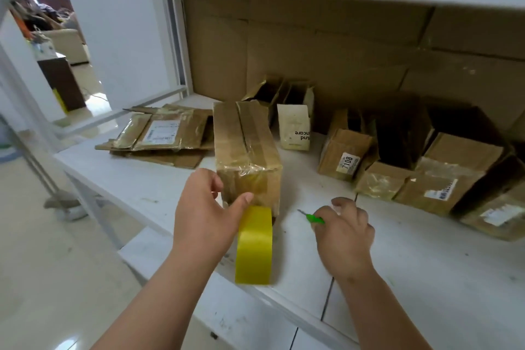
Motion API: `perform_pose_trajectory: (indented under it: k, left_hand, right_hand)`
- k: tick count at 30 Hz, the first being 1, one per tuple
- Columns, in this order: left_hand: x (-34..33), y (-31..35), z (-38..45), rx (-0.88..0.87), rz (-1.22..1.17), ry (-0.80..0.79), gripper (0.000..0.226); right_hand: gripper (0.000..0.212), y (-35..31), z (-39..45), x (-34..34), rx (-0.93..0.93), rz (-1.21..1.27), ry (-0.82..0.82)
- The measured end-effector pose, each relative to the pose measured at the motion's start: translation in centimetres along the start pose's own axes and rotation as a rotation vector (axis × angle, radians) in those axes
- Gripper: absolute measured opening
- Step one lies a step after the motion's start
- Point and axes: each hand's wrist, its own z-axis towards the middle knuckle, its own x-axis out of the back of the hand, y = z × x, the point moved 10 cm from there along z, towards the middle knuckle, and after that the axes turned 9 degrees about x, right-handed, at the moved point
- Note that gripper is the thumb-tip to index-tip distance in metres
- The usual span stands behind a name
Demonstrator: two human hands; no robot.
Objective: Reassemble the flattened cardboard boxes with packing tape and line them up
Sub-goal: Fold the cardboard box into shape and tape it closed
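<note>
Already done: a row of reassembled boxes (pixel 443 179) stood along the right of the white desk (pixel 426 250), against the cardboard backing, several with open tops facing the rear
Box in hand: a long box (pixel 245 150) lay in the middle of the desk, its top seam taped and tape wrapped over the near end
Tape: the yellow tape roll (pixel 253 246) stood on edge just in front of that box, seemingly touching its near end
Left hand (pixel 206 217): grip curled, thumb lying over the top of the roll, fingers by the box's near corner
Right hand (pixel 345 236): grip pinched on a small green-handled cutter (pixel 314 218), blade pointing left toward the tape
Judged step: probably cutting the tape free from the roll
Left to do: a stack of flattened boxes (pixel 162 133) lay at the left rear, plus setting the long box in line
Hard to tell: whether a strip ran from roll to box; the row's right end was cut off; the box's bottom was hidden
</note>
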Motion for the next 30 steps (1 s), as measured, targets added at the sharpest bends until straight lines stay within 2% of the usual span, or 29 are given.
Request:
perform_pose_trajectory:
  k: [4, 8, 12, 17, 23, 30]
  left_hand:
    - [-1.0, -1.4, -1.4, 0.084, -0.109, -0.083, 0.030]
    - [-1.6, -2.8, -2.0, 0.215, -0.247, -0.125, 0.023]
    - [-1.7, -2.6, -2.2, 0.211, -0.297, -0.149, 0.009]
    - [-1.9, -2.1, -2.1, 0.202, -0.308, -0.154, 0.013]
    - [-2.0, -2.4, -1.9, 0.194, -0.268, -0.124, 0.007]
    - [-2.1, -2.2, -2.0, 0.188, -0.251, -0.093, 0.010]
  right_hand:
    - [0.007, -1.4, -0.6, 3.1, 0.086, 0.424, 0.162]
    - [0.019, -5.2, -1.3, 6.1, 0.299, 0.603, 0.240]
    - [0.035, -7.8, -1.5, 7.2, 0.379, 0.592, 0.215]
    - [0.046, -10.9, -1.8, 7.4, 0.442, 0.389, 0.096]
    - [0.018, -13.0, -2.2, 8.3, 0.489, 0.284, 0.097]
    - [0.018, -13.7, -2.3, 8.9, 0.500, 0.279, 0.137]
